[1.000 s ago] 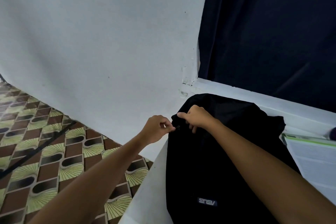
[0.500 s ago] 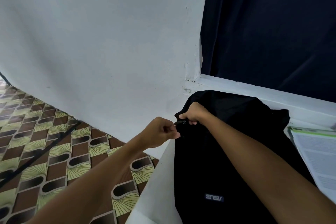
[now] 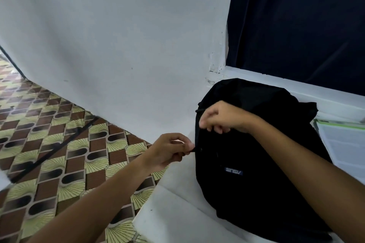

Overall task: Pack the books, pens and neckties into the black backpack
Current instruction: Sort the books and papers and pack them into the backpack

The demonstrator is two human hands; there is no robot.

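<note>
1. White counter (image 3: 177,221) against a pale wall carries the black backpack (image 3: 256,163), lying flat.
2. Left hand (image 3: 167,152) fingers (image 3: 189,145) pinch a zipper pull (image 3: 194,150) on the backpack's left edge.
3. Right hand (image 3: 223,117) grips the fabric just above.
4. A green-edged book (image 3: 343,144) is cut off at right.

Left hand (image 3: 169,152) at 7 o'clock of right hand (image 3: 223,118), thumb and forefinger pinched; right hand's fingers curled; both forearms extended.
</note>
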